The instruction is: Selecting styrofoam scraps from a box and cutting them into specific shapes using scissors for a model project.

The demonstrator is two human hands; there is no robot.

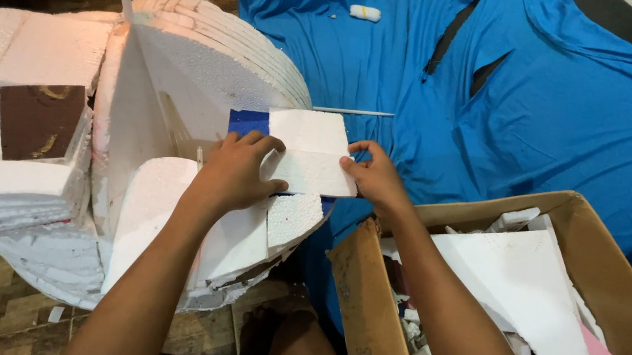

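A small square piece of white foam board (310, 152) lies flat on a large white foam structure (180, 82) built of stacked curved layers. My left hand (238, 170) presses on the piece's left edge, fingers spread over it. Its right edge is pinched by my right hand (373, 176). A blue patch (249, 121) shows just behind the piece, beside my left fingers. Lower foam slabs (285, 219) jut out under the piece.
A cardboard box (585, 218) with white and pink foam scraps stands at the right. Blue cloth (562, 97) covers the floor behind, with a thin stick (352, 111) and a small white roll (365, 13) on it. A brown patch (39, 119) marks the foam blocks at left.
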